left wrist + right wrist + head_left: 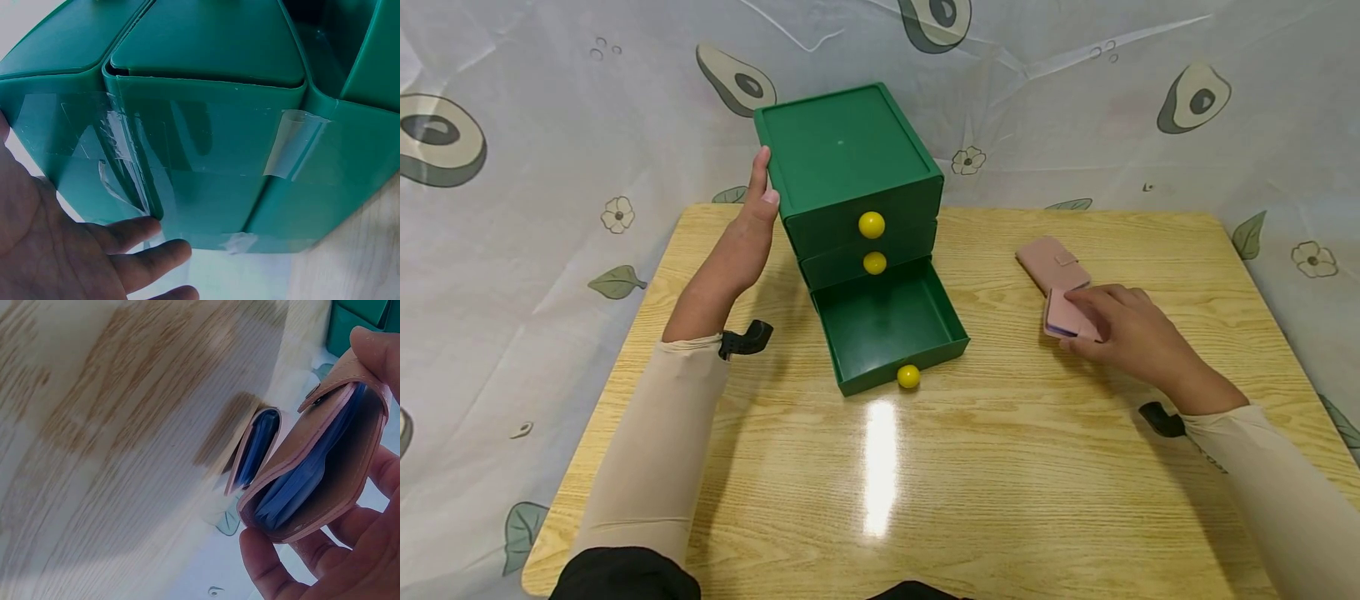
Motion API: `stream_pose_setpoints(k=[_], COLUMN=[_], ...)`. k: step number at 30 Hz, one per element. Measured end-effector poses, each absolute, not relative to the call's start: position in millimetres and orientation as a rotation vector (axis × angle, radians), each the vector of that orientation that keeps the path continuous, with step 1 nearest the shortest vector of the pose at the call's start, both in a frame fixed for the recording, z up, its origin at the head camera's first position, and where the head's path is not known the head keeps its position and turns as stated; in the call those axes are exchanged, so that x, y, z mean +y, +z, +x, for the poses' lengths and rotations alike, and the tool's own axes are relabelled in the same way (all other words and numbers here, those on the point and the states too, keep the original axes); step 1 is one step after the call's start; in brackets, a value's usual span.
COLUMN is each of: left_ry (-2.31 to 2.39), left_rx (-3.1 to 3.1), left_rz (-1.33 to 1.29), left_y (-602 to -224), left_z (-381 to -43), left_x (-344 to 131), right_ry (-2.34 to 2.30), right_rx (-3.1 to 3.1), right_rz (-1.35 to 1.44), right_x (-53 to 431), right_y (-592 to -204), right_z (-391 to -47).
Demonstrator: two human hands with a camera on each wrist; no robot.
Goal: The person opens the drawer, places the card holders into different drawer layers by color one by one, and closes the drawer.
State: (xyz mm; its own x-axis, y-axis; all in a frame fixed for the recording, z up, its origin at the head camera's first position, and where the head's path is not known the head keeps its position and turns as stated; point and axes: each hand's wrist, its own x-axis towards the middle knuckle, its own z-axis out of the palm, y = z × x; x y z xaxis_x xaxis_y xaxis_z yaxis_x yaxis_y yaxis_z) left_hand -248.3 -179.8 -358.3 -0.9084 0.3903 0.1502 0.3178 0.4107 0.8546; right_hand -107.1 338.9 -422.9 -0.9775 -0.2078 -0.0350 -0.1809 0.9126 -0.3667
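A green three-tier drawer cabinet with yellow round knobs stands at the back of the table; its bottom drawer is pulled out and holds nothing visible. Against the cabinet's left side rests my left hand, fingers extended; in the left wrist view, fingertips touch or nearly touch the taped green side. My right hand pinches a small pink card holder between thumb and fingers. Blue card sleeves show inside it in the right wrist view. Just behind it, a second pink card holder lies on the table.
The light wooden table has a glare streak in front of the drawer. Behind and around it hangs a pale avocado-print sheet. Black wrist-camera mounts sit at both wrists.
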Motion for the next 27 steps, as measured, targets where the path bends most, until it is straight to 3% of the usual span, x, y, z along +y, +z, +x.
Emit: stream_pose_setpoints(k=[27], left_ry=[1.512], left_rx=[2.602], left_rz=[0.649], left_y=[-358.9], left_z=[-249.0], left_x=[-178.8], right_ry=[-0.548], right_rx=[3.003], right_rz=[-0.331], right_x=[329.7], right_y=[-420.4], right_z=[-110.3])
